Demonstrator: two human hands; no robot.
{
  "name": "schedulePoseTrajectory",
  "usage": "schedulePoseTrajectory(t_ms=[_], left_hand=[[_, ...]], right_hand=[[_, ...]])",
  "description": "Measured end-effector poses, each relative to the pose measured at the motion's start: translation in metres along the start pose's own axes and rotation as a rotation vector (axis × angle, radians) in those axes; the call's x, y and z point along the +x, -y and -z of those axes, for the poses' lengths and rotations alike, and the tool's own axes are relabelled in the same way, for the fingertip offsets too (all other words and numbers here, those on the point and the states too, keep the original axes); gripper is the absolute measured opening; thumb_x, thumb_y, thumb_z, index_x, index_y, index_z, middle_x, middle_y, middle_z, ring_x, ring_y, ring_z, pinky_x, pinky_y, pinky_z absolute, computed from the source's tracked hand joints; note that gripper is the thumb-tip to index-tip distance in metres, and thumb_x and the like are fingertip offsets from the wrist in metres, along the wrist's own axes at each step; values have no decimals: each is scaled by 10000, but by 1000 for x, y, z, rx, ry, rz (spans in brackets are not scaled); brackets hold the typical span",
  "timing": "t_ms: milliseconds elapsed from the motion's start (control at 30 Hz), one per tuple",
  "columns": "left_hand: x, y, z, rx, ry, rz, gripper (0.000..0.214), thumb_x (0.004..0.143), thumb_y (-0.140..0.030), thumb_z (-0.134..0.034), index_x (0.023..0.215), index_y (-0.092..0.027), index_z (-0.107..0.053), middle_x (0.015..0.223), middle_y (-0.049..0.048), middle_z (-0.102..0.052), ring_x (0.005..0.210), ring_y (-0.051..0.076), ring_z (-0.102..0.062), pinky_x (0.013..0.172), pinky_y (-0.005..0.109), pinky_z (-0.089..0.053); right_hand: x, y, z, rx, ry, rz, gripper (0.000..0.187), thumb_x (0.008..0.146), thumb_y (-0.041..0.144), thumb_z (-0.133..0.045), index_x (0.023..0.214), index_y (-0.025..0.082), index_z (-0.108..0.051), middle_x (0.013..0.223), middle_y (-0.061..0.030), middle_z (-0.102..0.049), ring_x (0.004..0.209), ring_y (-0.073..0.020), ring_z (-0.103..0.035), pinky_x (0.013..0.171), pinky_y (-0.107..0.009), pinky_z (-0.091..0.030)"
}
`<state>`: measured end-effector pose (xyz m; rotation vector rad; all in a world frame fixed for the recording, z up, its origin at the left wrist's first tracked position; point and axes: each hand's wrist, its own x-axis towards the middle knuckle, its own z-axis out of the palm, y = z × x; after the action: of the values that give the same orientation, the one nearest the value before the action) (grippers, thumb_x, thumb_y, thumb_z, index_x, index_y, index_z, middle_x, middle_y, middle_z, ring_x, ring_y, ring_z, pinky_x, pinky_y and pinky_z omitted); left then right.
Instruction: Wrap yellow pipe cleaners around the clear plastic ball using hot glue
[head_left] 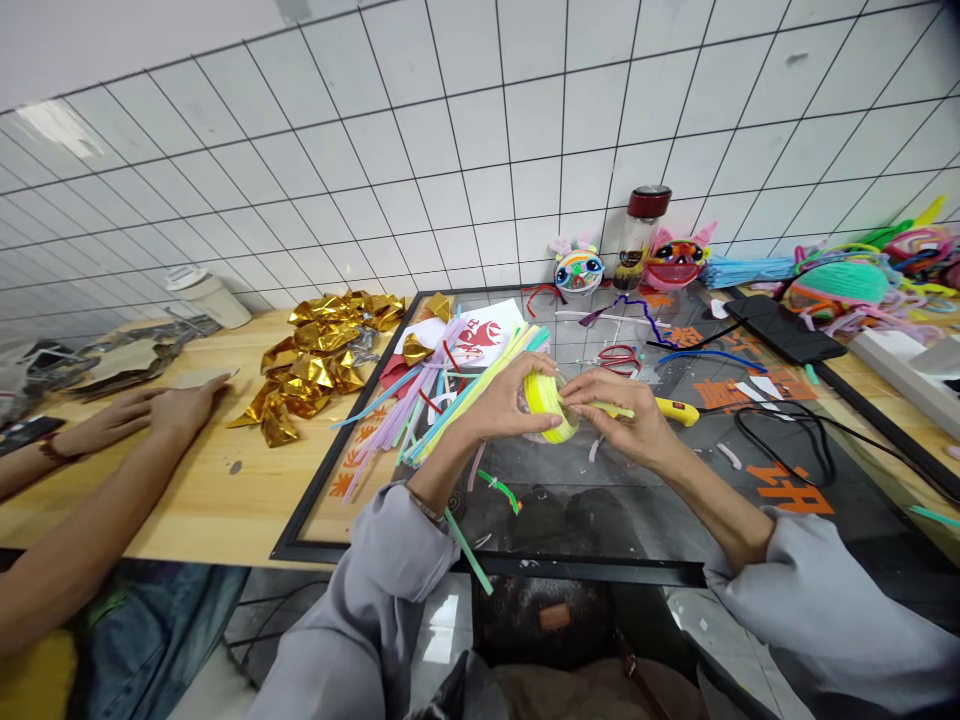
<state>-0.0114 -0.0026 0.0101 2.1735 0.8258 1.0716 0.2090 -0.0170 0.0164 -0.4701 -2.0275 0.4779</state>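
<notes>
Cupping a small rounded form striped with bright yellow fuzzy strips [544, 405] in the left hand [504, 400], just above the middle of the bench [300, 515]. Pinching a slim yellow strip [616, 409] in the right hand [624, 420] at the form's right side, holding both hands close together. Showing yellow rows laid side by side over much of the form, so apparently well started; leaving a see-through part at the right without yellow, so probably not fully covered. Showing no eyes or ears on the visible side. Having a yellow-handled tool with a black cord [677, 411] just right of the right hand, and plenty of unused yellow, blue and lilac fuzzy stems [412, 400] to the left. Seeing red-handled scissors [619, 358] farther back. Seeing at the far side two decorated creatures with big eyes, one white and multicoloured [578, 271], one pink and red [677, 262], both seemingly finished.
</notes>
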Motion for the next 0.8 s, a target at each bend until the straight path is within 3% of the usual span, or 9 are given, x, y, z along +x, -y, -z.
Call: schedulePoseTrajectory(t_ms=[133,267,367,800], left_hand=[[0,0,0,-10,2,10,480,758,-480,-785,1083,-200,-569,1210,123,-614,1228,292,-572,1105,469,-415],[0,-4,0,-71,-16,40,459,882,-627,-595,1056,-201,-592,1193,116,-625,1227,272,-575,1123,452,-408],[0,-5,-4,-110,-55,70,444,926,-632,-521,1027,-207,-598,1161,105,-635,1209,259,-583,1123,443,-411],[1,4,-10,-146,-120,86,363,864,-533,-668,979,-197,-592,1156,104,-641,1191,248,-593,1101,437,-421]], right_hand=[[0,1,-1,2,4,-7,197,970,312,-599,898,208,-751,920,-82,-740,836,-182,-697,747,-326,-563],[0,1,-1,3,9,-17,220,973,335,-593,888,208,-751,921,-81,-733,832,-182,-692,744,-325,-559],[-1,0,-2,4,5,-14,206,971,327,-598,893,210,-749,914,-78,-731,830,-179,-692,741,-322,-561],[-1,0,-3,-2,-3,36,162,966,260,-601,920,208,-748,924,-78,-734,838,-174,-694,739,-317,-562]])
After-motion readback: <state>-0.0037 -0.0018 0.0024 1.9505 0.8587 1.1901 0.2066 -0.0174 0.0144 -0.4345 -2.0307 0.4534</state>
